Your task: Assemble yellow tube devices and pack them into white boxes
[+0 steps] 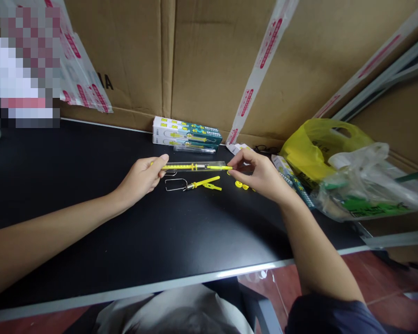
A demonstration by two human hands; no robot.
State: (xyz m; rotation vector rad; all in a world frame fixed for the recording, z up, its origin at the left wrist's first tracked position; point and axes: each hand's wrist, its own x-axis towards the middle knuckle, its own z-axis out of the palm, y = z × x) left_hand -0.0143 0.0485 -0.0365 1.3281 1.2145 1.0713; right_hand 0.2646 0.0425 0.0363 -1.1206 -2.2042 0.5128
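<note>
A spring scale [184, 167] with a clear tube and a yellow graduated rod lies level above the table, stretched between my two hands. My left hand [146, 176] is closed round its left end, thumb on top. With thumb and fingertips, my right hand [256, 171] pinches the yellow tip at the tube's right end. Below it on the table are a bent wire hook [176, 184], a yellow rod [205, 182] with a metal collar, and a small forked yellow piece [213, 187]. Several small yellow caps [242, 185] lie under my right hand, partly hidden by it.
Printed boxes [186, 132] stand at the back of the black table [202, 232], a clear tube [195, 150] before them. Another box [292, 181] lies at right, beside a yellow plastic bag [310, 144] and a clear bag [365, 185]. Cardboard [209, 60] walls the back.
</note>
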